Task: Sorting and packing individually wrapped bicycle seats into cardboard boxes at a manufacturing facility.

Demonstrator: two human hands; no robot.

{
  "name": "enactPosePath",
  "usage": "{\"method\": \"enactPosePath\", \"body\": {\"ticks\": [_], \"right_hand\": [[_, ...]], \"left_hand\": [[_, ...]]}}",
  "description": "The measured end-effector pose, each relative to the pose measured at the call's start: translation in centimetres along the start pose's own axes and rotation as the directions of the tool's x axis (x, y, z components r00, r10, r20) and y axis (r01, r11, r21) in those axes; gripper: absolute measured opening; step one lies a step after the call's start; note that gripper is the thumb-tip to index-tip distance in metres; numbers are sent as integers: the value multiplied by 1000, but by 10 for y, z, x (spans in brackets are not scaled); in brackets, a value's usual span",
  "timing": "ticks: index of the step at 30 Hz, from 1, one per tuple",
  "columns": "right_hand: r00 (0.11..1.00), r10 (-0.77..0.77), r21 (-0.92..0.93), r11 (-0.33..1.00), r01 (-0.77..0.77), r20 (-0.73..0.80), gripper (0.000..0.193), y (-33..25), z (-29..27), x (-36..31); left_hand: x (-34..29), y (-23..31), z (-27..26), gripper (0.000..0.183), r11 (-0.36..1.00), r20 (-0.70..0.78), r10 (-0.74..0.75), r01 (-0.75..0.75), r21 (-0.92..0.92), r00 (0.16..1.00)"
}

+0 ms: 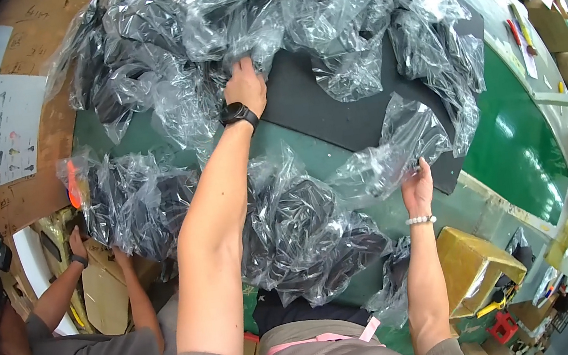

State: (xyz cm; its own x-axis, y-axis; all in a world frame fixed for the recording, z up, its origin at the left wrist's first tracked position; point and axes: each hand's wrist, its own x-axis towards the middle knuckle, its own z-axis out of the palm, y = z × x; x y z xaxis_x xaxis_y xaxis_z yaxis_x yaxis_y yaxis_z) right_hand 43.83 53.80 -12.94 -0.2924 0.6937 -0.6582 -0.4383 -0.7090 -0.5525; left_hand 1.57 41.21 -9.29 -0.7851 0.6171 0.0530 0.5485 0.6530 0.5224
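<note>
My left hand (245, 86), with a black watch on its wrist, reaches to a pile of dark parts in clear plastic bags (230, 13). Its fingers are bent into the plastic at the near edge of the pile. Closer to me on the right, my right hand (417, 185) has its fingers closed at the end of a clear plastic bag (403, 137) with something dark inside. This bag lies partly over a black flat sheet (339, 107). More bagged dark parts (299, 227) lie along the table's near edge. What exactly the bags contain is hidden by glare and folds.
The green table (513, 136) extends to the right. At lower left, a co-worker's hands (77, 245) are beside a cardboard box (106, 296). An orange-handled tool (72, 183) lies at the left. A yellow-taped carton (478, 270) stands right of my right forearm.
</note>
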Motion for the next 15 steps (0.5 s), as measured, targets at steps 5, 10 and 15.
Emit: {"method": "enactPosePath", "body": {"ticks": [5, 10, 15], "right_hand": [[994, 37, 22, 999, -40, 107, 31, -1, 1, -13], [995, 60, 25, 998, -62, 85, 32, -7, -2, -7], [992, 96, -25, 995, -94, 78, 35, -10, -9, -1]], "left_hand": [[-38, 14, 13, 10, 980, 72, 188, -191, 50, 980], [-110, 42, -5, 12, 955, 336, 287, -293, -32, 897], [-125, 72, -70, 28, 933, 20, 306, -295, -207, 952]]}}
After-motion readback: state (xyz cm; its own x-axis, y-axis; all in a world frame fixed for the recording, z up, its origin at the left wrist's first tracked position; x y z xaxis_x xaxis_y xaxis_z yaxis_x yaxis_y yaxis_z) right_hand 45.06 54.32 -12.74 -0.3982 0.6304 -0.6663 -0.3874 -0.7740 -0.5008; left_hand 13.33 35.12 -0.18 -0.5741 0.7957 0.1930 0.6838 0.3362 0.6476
